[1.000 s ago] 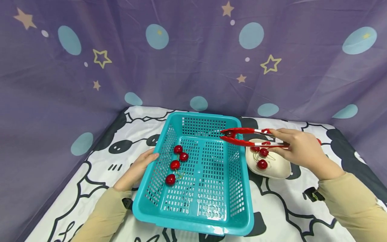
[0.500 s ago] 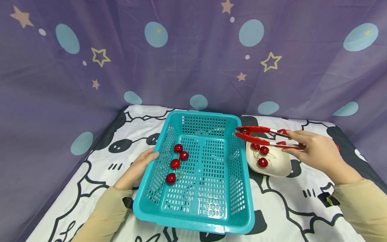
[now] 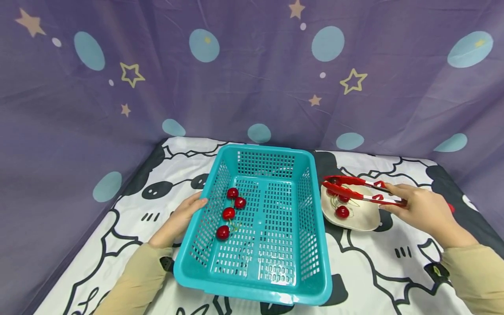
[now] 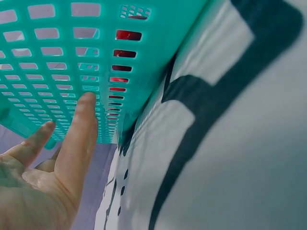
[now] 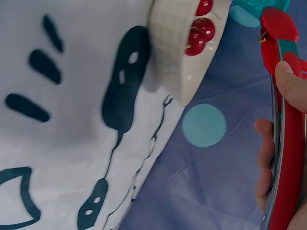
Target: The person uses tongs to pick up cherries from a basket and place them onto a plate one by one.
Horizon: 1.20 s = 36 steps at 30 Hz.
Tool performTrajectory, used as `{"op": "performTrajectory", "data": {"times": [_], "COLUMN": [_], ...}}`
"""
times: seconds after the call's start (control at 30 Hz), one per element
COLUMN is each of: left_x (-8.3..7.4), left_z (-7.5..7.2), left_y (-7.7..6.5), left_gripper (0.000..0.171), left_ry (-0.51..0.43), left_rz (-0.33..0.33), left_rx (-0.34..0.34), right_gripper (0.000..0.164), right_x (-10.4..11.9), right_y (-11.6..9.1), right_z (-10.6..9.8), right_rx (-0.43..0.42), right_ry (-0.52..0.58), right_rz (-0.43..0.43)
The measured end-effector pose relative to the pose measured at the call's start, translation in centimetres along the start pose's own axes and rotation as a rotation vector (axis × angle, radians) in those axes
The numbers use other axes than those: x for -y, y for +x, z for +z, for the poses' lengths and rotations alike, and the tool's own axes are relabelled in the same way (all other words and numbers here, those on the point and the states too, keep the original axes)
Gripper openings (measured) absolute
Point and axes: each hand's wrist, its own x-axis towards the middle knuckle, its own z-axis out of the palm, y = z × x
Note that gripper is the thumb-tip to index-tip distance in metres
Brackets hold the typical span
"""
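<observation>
My right hand grips red-tipped tongs over a cream dish with several cherries in it. A dark cherry sits between the tong tips. In the right wrist view the thumb presses along the tongs, with the fingers curled on the other side. My left hand rests at the left side of a turquoise basket. Its fingers look straight against the perforated wall in the left wrist view. Several red cherries lie in the left part of the basket.
The dish stands right of the basket, close to its right wall. A white cloth with black drawings covers the table. Behind it hangs a purple curtain with stars and blue ovals.
My right hand has carried the tongs and the dark cherry rightward, from above the basket's right rim to over the dish, and a little lower. My left hand and the basket have stayed put.
</observation>
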Motion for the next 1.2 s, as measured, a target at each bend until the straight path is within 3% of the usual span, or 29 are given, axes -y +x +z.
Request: {"op": "performTrajectory", "data": {"times": [0.23,0.63,1.2], "left_x": [-0.1,-0.1,-0.2], "left_z": [0.0,0.0,0.1], "left_y": [-0.1,0.0,-0.1], "left_gripper": [0.060,0.061,0.061], "left_ry": [-0.009,0.004,0.012], "left_rz": [-0.001,0.004,-0.009], "left_rx": [0.012,0.005,-0.003], "right_gripper": [0.058,0.051,0.053], "right_x": [-0.6,-1.3,-2.3], "right_y": [-0.3,0.6,1.6], "right_z": [1.0,1.5,1.7], "right_rx": [0.093,0.148,0.194], "right_ry": [-0.038,-0.053,-0.007], "right_rz": [-0.012,-0.127,-0.172]}}
